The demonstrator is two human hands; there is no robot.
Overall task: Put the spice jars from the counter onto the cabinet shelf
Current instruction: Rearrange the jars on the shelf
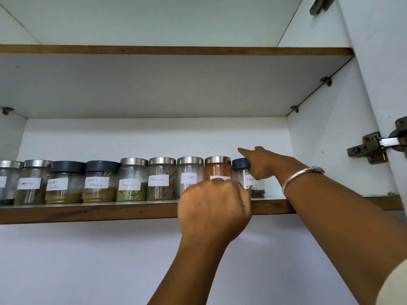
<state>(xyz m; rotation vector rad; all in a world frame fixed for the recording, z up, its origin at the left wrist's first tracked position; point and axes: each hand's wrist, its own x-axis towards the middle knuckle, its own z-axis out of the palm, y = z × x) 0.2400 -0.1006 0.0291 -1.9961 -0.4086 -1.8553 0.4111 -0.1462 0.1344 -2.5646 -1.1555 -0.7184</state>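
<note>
While on shelf [88, 213], orange jar [218, 171] in left hand [213, 208].

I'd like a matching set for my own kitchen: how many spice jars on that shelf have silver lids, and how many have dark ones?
Silver-lidded jars: 6, counting the orange-powder jar that the left hand grips
Dark-lidded jars: 3
Total: 9

Label of orange jar [218, 171] hidden behind left hand [214, 208]; leftmost jar [6, 181] cropped
</note>
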